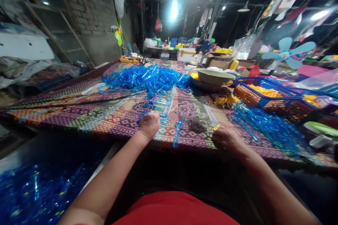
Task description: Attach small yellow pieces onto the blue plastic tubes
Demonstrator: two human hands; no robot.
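My left hand [149, 125] is closed in a fist low over the patterned cloth. Bits of clear blue plastic show around its far side, but what its fingers hold is hidden. Closed in a pinch, my right hand [227, 137] is beside a small heap of tiny dark pieces [196, 126]. A small yellow piece [216, 127] shows at its fingertips; I cannot tell whether it is gripped or lies behind them. Between my hands, one clear blue plastic tube [177, 134] lies near the table edge. Farther back rises a large pile of blue plastic pieces [150, 77].
At right are more blue tubes [269, 126], loose yellow pieces [226, 100], a blue basket [269, 102] of yellow parts, stacked bowls [215, 77] and a fan [287, 54]. Below the table at left, blue pieces [34, 190] are heaped. The patterned cloth [111, 112] covers the table.
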